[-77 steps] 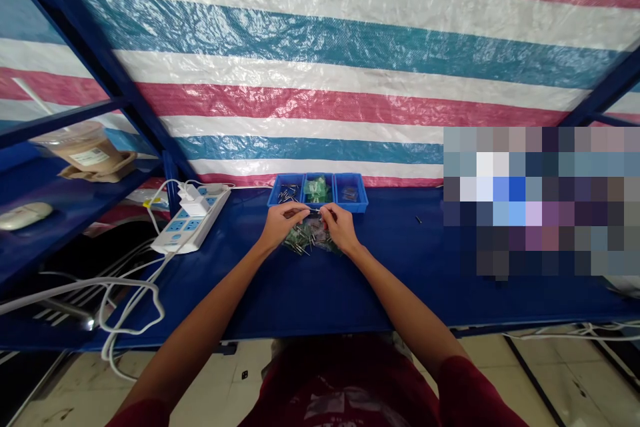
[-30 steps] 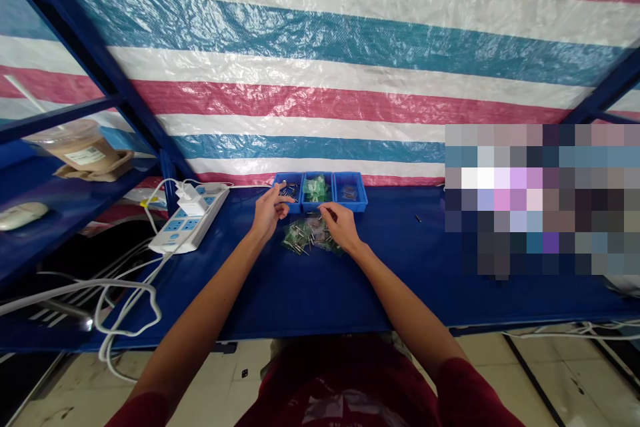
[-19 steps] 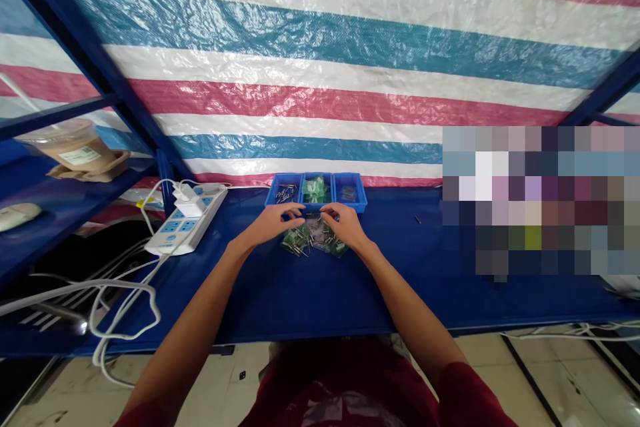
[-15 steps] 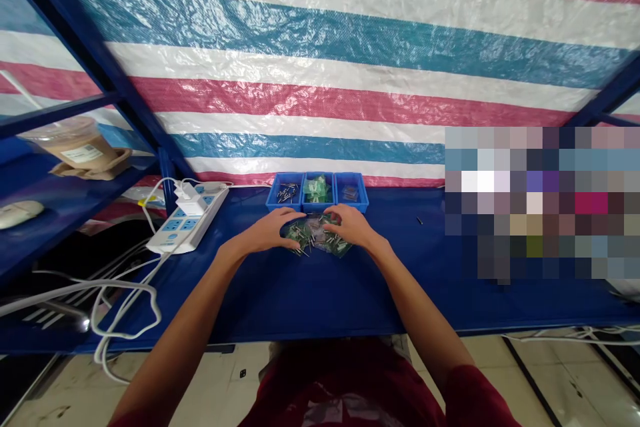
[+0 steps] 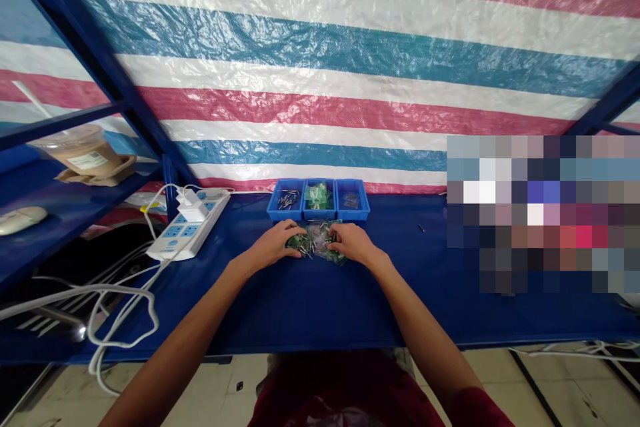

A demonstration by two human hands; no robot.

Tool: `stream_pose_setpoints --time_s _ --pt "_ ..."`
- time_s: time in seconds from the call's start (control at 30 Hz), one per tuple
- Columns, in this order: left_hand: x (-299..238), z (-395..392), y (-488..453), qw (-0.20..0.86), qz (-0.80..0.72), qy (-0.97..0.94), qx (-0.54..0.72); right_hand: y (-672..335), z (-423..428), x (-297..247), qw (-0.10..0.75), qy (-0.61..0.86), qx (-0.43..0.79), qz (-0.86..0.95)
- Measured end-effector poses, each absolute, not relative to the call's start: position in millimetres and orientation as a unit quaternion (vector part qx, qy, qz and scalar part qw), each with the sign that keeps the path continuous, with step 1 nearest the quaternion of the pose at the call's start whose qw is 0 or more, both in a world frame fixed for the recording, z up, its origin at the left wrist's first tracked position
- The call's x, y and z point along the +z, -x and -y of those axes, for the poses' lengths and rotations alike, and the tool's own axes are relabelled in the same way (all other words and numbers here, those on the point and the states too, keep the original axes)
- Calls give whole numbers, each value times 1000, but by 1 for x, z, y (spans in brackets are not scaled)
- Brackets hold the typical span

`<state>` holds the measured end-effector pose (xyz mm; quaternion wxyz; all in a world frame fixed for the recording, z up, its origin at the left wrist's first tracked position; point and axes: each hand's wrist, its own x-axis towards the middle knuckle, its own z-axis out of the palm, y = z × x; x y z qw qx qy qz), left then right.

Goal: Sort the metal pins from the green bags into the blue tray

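A loose pile of small metal pins or screws [image 5: 311, 250], green packets [image 5: 340, 255] and clear plastic pieces [image 5: 319, 235] lies on the blue table. At its left edge is my left hand [image 5: 273, 243], thumb and fingers curved apart and touching the pile. My right hand [image 5: 353, 243] cups the right edge in the same way, its fingertips among the parts. Both hands are open around the pile; their inner fingers are partly hidden. Just behind stand three blue bins: the left bin [image 5: 271, 213] with metal pins, the middle bin [image 5: 320, 214] with green packets, the right bin [image 5: 354, 215] with clear pieces.
On the left a white power strip [image 5: 203, 235] carries plugs and a tangle of white cables [image 5: 125, 340]. A drink cup [image 5: 90, 153] and a mouse [image 5: 23, 219] sit on the side shelf. One dark pin [image 5: 421, 228] lies to the right. A blurred patch covers the far right.
Both hands have closed in slightly on the pile, with their thumbs and fingers nearer together. The pile looks a little narrower. The camera view has tilted slightly upward.
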<state>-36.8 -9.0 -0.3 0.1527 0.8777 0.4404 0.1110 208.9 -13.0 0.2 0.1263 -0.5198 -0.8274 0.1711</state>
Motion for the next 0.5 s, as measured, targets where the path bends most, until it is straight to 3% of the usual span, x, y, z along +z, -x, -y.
stream_pose_setpoints --time_s 0.3,0.5 --pt "24 1 20 123 -465 -877 7 -204 14 12 82 534 178 823" --pt "31 -7 18 131 -443 -887 6 -203 13 10 91 537 173 820"
